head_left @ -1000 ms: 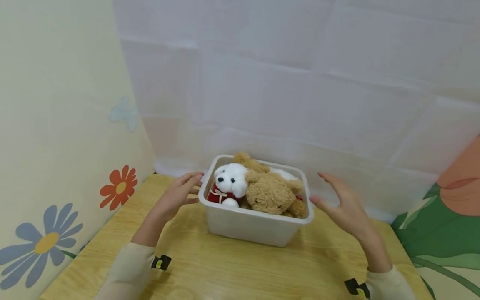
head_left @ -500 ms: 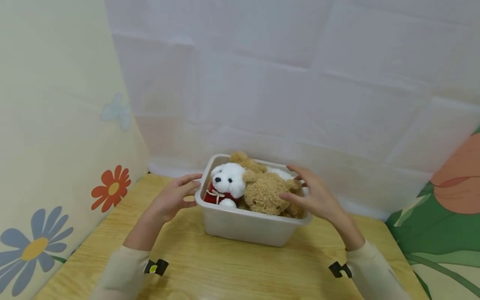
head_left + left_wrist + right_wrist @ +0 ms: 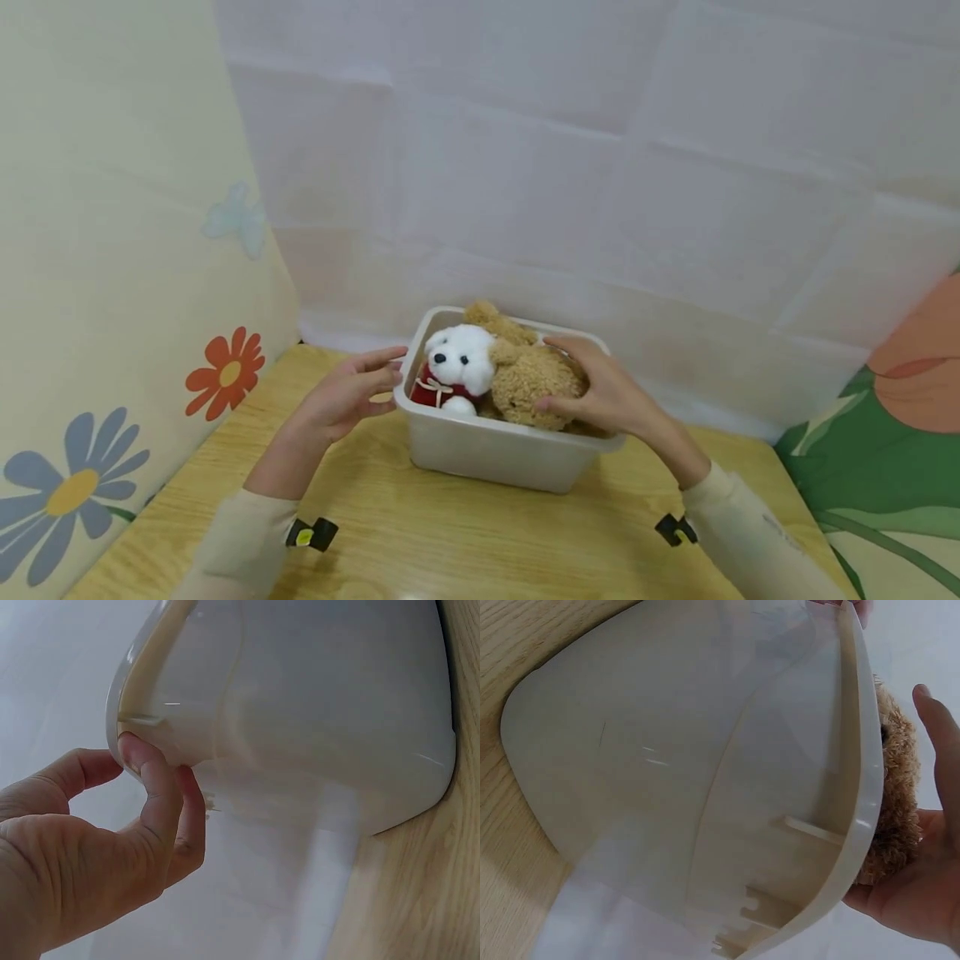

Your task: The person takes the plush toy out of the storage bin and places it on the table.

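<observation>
A pale plastic bin (image 3: 487,450) stands on the wooden table, filled with plush toys. My left hand (image 3: 345,400) grips the bin's left rim, its curled fingers right at the lip and under it in the left wrist view. Inside the bin, a brown teddy bear (image 3: 528,387) lies at the right. Over that teddy's head my right hand (image 3: 607,396) is spread, thumb in front and fingers behind. In the right wrist view the straight thumb stands apart from the fur. Beside the teddy sits a white plush dog (image 3: 465,358) in a red garment.
More brown plush (image 3: 487,317) shows at the bin's back edge. A white cloth (image 3: 525,167) hangs close behind the bin. Walls with painted flowers (image 3: 228,375) flank the wooden table (image 3: 465,542).
My right hand has moved left from beside the bin, over its rim, and onto the brown teddy's head. The left hand has stayed near the left rim, moving slightly closer.
</observation>
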{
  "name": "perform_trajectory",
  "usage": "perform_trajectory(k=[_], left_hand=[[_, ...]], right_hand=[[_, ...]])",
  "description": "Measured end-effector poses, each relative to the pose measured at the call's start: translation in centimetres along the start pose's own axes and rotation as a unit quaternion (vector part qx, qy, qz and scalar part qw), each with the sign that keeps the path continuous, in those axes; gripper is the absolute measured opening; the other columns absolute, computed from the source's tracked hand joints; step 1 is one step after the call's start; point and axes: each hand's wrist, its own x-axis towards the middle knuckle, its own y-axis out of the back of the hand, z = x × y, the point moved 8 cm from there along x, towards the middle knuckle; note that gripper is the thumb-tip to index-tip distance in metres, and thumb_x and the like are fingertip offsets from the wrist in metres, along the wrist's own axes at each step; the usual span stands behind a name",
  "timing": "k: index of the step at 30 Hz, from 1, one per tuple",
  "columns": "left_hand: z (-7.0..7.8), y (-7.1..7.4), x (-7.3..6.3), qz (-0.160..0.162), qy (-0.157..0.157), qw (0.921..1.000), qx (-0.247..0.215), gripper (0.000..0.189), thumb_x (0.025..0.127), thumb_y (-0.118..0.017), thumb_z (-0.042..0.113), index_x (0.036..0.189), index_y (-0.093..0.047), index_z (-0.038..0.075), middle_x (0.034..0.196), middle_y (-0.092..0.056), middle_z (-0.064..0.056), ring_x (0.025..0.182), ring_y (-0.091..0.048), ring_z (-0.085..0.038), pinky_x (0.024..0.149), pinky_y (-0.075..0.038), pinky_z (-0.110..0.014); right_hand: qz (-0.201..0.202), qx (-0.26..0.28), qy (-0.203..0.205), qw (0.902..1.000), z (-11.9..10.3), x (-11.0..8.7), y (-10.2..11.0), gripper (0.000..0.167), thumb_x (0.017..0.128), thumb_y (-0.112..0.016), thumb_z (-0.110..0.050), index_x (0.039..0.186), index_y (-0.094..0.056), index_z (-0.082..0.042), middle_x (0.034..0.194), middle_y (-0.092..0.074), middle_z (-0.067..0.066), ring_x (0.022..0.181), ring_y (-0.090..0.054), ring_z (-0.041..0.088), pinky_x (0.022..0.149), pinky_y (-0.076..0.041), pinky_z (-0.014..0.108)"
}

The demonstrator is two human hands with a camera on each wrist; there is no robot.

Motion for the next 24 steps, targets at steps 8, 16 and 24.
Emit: perform_trajectory(k=[8, 16, 24], left_hand=[[0.54, -0.38, -0.54, -0.005, -0.002, 0.9998, 0.021, 0.066, 0.1, -0.063, 0.009, 0.159, -0.034, 0.005, 0.151, -0.038, -0.025, 0.133, -0.044, -0.039, 0.102, -0.045, -0.056], [0.61, -0.38, -0.57, -0.005, 0.005, 0.9997, 0.022, 0.067, 0.098, -0.064, 0.007, 0.159, -0.034, 0.006, 0.149, -0.04, -0.025, 0.131, -0.046, -0.038, 0.102, -0.045, -0.055], [0.48, -0.27, -0.63, 0.0, 0.003, 0.9996, 0.028, 0.066, 0.099, -0.064, 0.006, 0.159, -0.036, 0.007, 0.146, -0.043, -0.025, 0.127, -0.05, -0.036, 0.095, -0.052, -0.046]], right_hand=[[-0.013, 0.007, -0.006, 0.9999, 0.35, 0.23, -0.53, 0.097, 0.079, -0.081, -0.061, 0.157, -0.039, -0.022, 0.153, -0.045, 0.006, 0.132, -0.046, 0.03, 0.102, -0.043, 0.057], [-0.002, 0.024, -0.004, 0.9997, 0.76, 0.49, -0.81, 0.095, 0.079, -0.084, -0.056, 0.157, -0.041, -0.021, 0.148, -0.049, 0.005, 0.126, -0.05, 0.028, 0.098, -0.046, 0.056], [0.013, 0.022, 0.014, 0.9996, 0.76, 0.84, -0.61, 0.089, 0.079, -0.084, -0.054, 0.151, -0.05, -0.015, 0.147, -0.052, 0.002, 0.13, -0.05, 0.028, 0.102, -0.043, 0.056]])
